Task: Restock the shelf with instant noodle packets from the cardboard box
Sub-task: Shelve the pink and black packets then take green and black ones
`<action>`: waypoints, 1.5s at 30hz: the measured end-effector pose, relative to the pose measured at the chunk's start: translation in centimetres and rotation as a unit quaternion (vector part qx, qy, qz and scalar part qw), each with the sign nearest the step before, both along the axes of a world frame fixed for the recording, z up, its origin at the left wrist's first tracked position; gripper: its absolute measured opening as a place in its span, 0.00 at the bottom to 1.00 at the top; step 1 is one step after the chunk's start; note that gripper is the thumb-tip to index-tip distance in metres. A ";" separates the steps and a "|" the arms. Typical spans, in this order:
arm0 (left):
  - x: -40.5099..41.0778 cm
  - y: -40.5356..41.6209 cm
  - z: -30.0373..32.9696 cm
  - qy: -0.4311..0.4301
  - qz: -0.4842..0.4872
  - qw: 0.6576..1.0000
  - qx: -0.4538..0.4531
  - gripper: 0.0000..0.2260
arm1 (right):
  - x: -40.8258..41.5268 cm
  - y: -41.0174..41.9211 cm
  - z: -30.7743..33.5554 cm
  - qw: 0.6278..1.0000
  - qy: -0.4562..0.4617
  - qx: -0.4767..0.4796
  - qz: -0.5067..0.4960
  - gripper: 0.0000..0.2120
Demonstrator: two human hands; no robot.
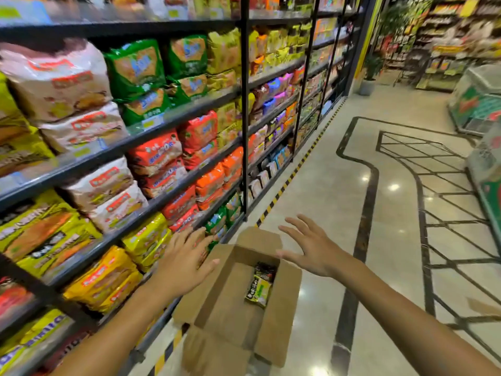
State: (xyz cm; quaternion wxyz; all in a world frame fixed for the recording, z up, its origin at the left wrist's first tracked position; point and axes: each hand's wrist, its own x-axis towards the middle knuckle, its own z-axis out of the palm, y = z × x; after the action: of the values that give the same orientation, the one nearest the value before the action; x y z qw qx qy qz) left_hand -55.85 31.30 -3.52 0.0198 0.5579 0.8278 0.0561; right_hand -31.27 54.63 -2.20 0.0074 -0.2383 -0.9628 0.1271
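Observation:
An open cardboard box (230, 308) stands on the floor beside the shelf, its flaps folded out. Inside it, at the far right corner, lies a yellow and black noodle packet (260, 284). My left hand (184, 256) hovers over the box's left flap with fingers spread, holding nothing. My right hand (306, 245) floats above the box's far right corner, fingers apart and empty. The black shelf (173, 183) on the left carries rows of noodle multipacks in white, green, red, orange and yellow.
Yellow and black hazard tape (282, 188) runs along the shelf's base. A polished tiled aisle (393, 213) stretches ahead on the right. Chest freezers (477, 104) line the right side, and more shelves and a potted plant (371, 74) stand at the far end.

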 end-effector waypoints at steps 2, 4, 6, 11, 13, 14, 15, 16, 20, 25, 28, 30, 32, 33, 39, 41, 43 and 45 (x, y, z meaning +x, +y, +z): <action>1.2 2.4 -0.9 -0.001 -0.002 1.000 0.004 0.42 | 1.8 2.3 -0.3 1.000 -0.001 -0.003 -0.002 0.35; 1.9 4.3 -1.7 0.000 0.003 1.000 -0.016 0.44 | 2.5 4.4 -0.7 1.000 -0.006 -0.008 0.001 0.35; 2.1 5.6 -2.7 -0.013 0.013 0.999 -0.041 0.42 | 2.5 6.3 -1.4 1.000 -0.007 -0.019 0.006 0.35; 1.5 9.0 -6.1 -0.036 0.033 0.997 -0.063 0.45 | 0.0 10.8 -3.3 0.998 -0.008 -0.047 0.029 0.46; 0.8 11.0 -7.4 -0.049 0.035 0.996 -0.059 0.45 | -1.5 12.6 -4.4 0.998 -0.017 -0.049 0.029 0.43; 0.2 12.2 -8.3 -0.052 0.033 0.997 -0.055 0.44 | -2.3 13.6 -4.9 0.998 -0.022 -0.047 0.028 0.40; -0.4 13.4 -9.0 -0.054 0.031 0.996 -0.057 0.43 | -3.0 14.5 -5.5 0.998 -0.026 -0.047 0.028 0.39; -1.0 14.6 -9.8 -0.057 0.030 0.996 -0.062 0.43 | -3.7 15.5 -5.9 0.998 -0.031 -0.047 0.028 0.40; -3.5 19.3 -12.0 -0.083 0.051 0.993 -0.066 0.40 | -6.8 19.6 -7.5 0.995 -0.061 -0.077 0.018 0.36; -6.0 23.5 -15.2 -0.150 0.089 0.983 -0.058 0.40 | -11.4 24.8 -9.8 0.993 -0.079 -0.081 0.042 0.33; -6.7 24.5 -17.9 -0.185 0.121 0.973 -0.060 0.37 | -14.0 27.2 -12.0 0.989 -0.091 -0.098 0.058 0.31; -7.0 25.1 -19.4 -0.187 0.127 0.974 -0.033 0.31 | -15.9 28.8 -13.4 0.986 -0.097 -0.118 0.072 0.30; -7.1 25.5 -21.1 -0.211 0.139 0.968 0.002 0.24 | -17.8 30.1 -15.2 0.982 -0.108 -0.134 0.083 0.30; -7.2 25.8 -21.9 -0.216 0.150 0.965 0.011 0.23 | -18.7 30.8 -16.2 0.979 -0.114 -0.143 0.087 0.29; -8.2 28.1 -28.6 -0.254 0.223 0.941 0.000 0.22 | -24.1 34.9 -24.5 0.963 -0.165 -0.178 0.118 0.27; -8.6 29.3 -31.9 -0.249 0.242 0.938 -0.023 0.20 | -26.0 36.3 -28.2 0.957 -0.183 -0.180 0.133 0.26; -8.6 30.4 -35.8 -0.259 0.256 0.929 -0.062 0.24 | -27.4 37.4 -32.3 0.952 -0.203 -0.189 0.132 0.26; -8.6 31.1 -40.5 -0.282 0.277 0.916 -0.069 0.25 | -28.4 38.5 -36.7 0.946 -0.221 -0.201 0.129 0.26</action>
State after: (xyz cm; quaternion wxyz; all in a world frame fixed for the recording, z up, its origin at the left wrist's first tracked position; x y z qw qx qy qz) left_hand -64.43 62.41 -44.02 0.2744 0.2643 0.9111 0.1572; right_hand -59.65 93.17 -38.92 -0.2703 -0.1307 -0.9173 0.2617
